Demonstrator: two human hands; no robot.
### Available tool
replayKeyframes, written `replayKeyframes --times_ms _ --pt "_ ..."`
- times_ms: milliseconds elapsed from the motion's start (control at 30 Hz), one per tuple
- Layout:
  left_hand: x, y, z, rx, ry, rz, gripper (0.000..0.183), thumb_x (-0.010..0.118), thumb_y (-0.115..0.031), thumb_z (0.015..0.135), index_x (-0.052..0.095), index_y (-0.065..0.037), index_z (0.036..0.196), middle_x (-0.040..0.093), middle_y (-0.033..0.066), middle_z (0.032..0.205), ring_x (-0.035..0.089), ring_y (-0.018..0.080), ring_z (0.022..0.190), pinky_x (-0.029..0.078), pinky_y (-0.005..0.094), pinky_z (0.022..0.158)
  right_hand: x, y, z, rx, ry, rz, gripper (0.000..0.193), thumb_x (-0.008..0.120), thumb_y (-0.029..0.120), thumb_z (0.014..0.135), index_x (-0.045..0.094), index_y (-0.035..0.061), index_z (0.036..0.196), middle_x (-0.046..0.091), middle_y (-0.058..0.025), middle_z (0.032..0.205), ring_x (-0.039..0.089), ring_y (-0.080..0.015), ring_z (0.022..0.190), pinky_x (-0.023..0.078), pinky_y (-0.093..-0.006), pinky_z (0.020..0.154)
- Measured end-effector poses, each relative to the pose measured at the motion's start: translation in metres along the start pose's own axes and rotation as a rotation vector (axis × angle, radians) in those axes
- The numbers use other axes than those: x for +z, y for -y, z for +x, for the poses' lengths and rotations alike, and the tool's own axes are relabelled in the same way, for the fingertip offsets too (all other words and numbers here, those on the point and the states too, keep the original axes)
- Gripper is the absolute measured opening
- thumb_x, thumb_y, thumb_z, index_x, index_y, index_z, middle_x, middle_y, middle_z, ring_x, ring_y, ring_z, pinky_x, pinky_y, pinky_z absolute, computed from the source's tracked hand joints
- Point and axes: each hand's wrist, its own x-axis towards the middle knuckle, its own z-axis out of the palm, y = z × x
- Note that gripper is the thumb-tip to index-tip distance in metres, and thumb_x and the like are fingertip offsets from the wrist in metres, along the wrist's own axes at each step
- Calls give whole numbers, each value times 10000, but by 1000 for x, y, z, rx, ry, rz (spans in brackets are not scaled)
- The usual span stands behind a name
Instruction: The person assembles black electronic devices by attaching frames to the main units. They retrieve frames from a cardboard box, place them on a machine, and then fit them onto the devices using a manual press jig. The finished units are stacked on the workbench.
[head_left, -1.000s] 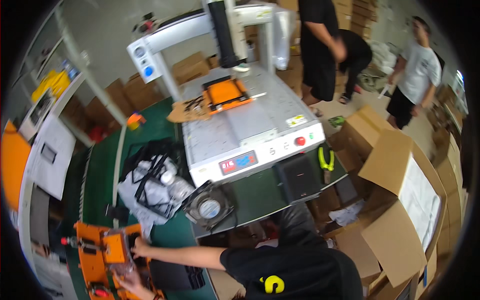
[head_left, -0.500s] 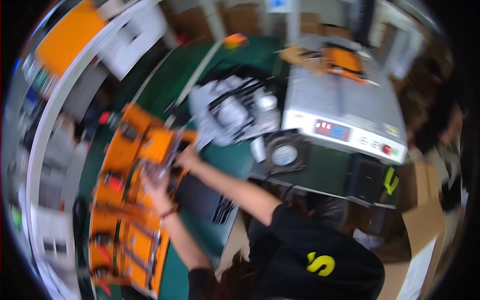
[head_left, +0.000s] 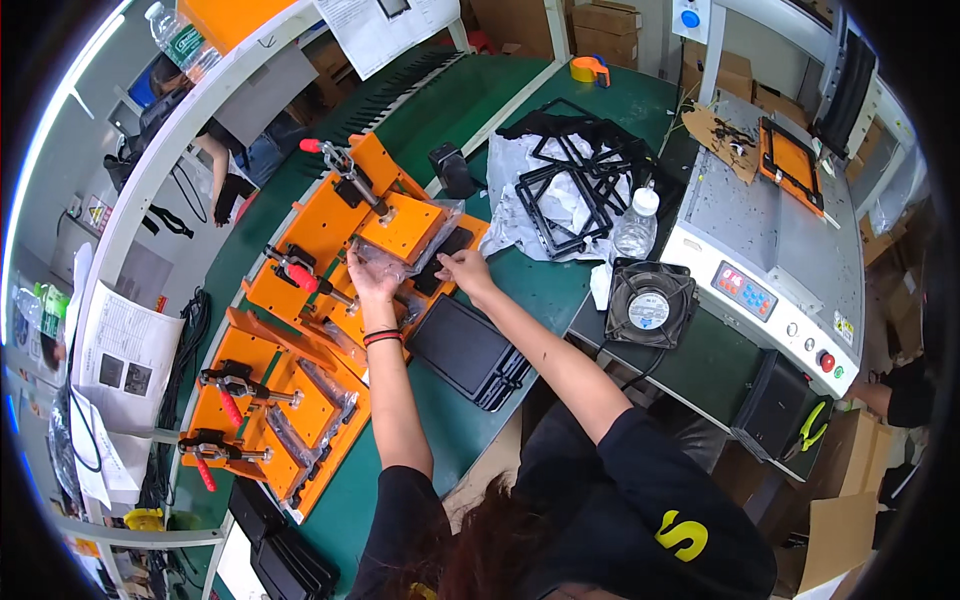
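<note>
My left hand (head_left: 372,277), a red band on its wrist, is turned palm up against an orange clamping fixture (head_left: 355,235). Its fingers are apart, partly covered by clear plastic film (head_left: 412,262) along the edge of a raised orange block (head_left: 401,225). My right hand (head_left: 466,272) has its fingertips pinched together over a dark flat part (head_left: 446,252) beside that block; what they pinch is hidden. Beneath my right forearm lies a stack of black rectangular panels (head_left: 462,345). A red-handled toggle clamp (head_left: 345,172) stands over the block.
Nearer left is a second orange fixture (head_left: 290,420) with red-handled clamps. Black frames (head_left: 565,205) lie on white wrapping, beside a clear bottle (head_left: 636,228). A fan (head_left: 650,300) and a grey machine with a display (head_left: 765,260) stand right. More black panels (head_left: 285,560) lie at lower left.
The view has shifted and sharpened, so the fixtures appear farther right. My right hand has drawn back slightly from the left one; both stay at the orange fixture.
</note>
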Motion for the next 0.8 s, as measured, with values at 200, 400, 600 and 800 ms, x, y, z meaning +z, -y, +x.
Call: replayKeyframes --times_ms 200,400,600,800 --pt "9 2 10 93 5 99 441 529 -415 853 549 -88 1148 556 73 1262 455 291 1226 255 454 1089 0 -5 0 -16 38 -24 313 650 202 885 582 -98 825 624 -141 776 682 -218 717 548 -257 604" --pt "12 5 13 161 55 163 472 516 -434 860 534 -95 1187 532 63 1298 428 276 1252 246 439 1093 -4 7 -12 -42 -3 -9 295 648 204 888 573 -76 838 627 -140 784 679 -209 697 543 -258 601" --pt "-6 -14 -14 24 -135 31 522 560 -396 828 490 -42 1205 513 130 1284 422 300 1249 253 445 1094 -35 25 -87 -174 -102 192 276 638 200 892 511 -11 767 639 -118 711 684 -189 643 515 -247 535" --pt "59 25 -94 807 -248 994 453 441 -273 939 381 24 1277 412 171 1345 435 251 1241 314 358 1065 -82 76 -199 -262 -108 204 215 580 133 930 480 -11 805 597 -97 765 672 -177 685 561 -260 601"
